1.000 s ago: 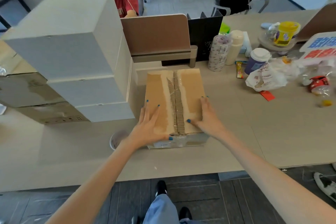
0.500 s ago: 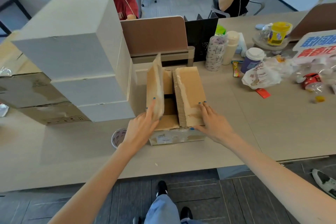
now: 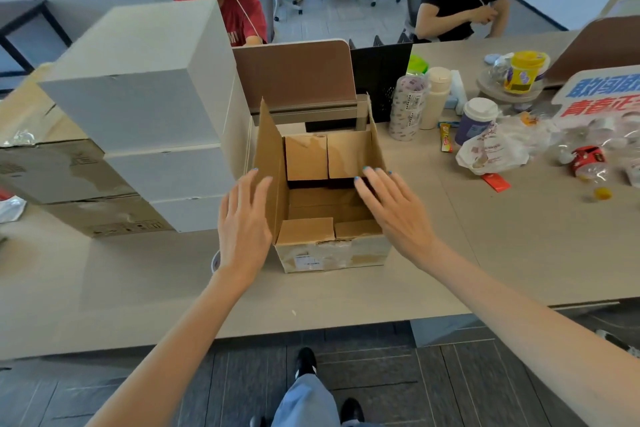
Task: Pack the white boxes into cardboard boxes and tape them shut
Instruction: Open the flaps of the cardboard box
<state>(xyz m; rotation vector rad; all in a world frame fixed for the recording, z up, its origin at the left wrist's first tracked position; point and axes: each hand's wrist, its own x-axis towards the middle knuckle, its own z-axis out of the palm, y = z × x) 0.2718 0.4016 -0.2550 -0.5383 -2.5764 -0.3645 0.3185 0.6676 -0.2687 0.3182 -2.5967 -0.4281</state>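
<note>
Hands (image 3: 322,215) spread flat, flanking cardboard box (image 3: 329,253); label seemingly unreadable.

1. Carton (image 3: 332,246): brown corrugated cardboard, matt, with torn, rough flaps and glossy clear tape on its near face.
2. White boxes (image 3: 138,94): smooth matt card.
3. Desk (image 3: 519,236): pale wood-grain laminate, smooth.
4. Bag (image 3: 491,152) toward the right edge: crinkled, glossy plastic.
</note>
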